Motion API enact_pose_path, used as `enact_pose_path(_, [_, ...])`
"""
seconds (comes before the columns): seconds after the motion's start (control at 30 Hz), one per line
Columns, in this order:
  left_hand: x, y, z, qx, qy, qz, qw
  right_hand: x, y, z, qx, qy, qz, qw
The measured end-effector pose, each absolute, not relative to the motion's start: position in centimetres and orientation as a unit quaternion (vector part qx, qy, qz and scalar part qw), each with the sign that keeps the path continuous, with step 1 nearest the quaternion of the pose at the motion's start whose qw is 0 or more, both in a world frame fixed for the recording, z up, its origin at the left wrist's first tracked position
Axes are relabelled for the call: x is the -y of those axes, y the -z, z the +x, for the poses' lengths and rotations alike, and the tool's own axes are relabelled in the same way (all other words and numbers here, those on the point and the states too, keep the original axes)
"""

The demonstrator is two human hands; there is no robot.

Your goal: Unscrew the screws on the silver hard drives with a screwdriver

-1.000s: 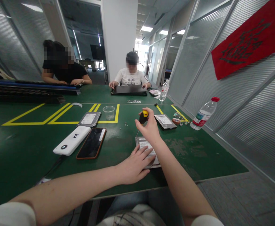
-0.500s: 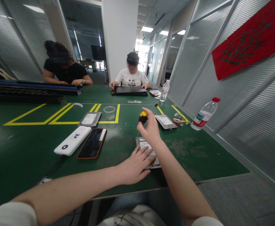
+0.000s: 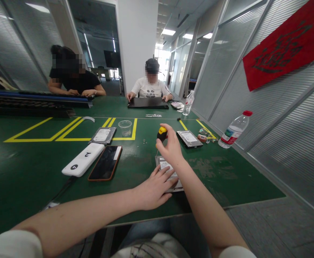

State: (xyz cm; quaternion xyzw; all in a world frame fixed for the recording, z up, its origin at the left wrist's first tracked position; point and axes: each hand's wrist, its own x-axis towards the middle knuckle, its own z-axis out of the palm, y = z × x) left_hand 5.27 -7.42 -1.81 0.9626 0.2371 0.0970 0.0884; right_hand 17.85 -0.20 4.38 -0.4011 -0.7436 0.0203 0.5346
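We are keeping a hard drive (image 3: 160,161) in front of us on the green worktop (image 3: 213,190), partly hidden by our hands. Our left grip (image 3: 154,190) is lying across its label with fingers spread, while our right grip (image 3: 172,146) is pinching a yellow-and-black screwdriver (image 3: 161,134), its thin shaft pointing down toward the drive's far left corner; whether the tip is touching, we cannot tell. Beyond it, several tiny pieces (image 3: 144,141) are lying loose. To the right, a second drive (image 3: 189,139) is lying flat, and a red-capped bottle (image 3: 233,130) is standing farther off. To the left, we are seeing a phone (image 3: 105,163) lying beside a white device (image 3: 83,160) marked 2, with a third drive (image 3: 103,135) and a clear cup (image 3: 125,128) beyond. Across from us, a person in white (image 3: 149,88) is holding a dark panel (image 3: 148,103).
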Motion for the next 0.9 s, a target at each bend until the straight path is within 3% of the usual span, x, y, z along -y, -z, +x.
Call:
enact_pose_path(0.23, [7.4,1.9,5.2,-0.238,-0.105,0.961,0.096,0.3,-4.7,17.6,0.708,0.009,-0.4,0.582])
enact_pose_path(0.9, [7.4,2.3,5.0,-0.238,-0.11,0.961,0.091,0.3,-5.4,18.6,0.745,-0.003,-0.341,0.573])
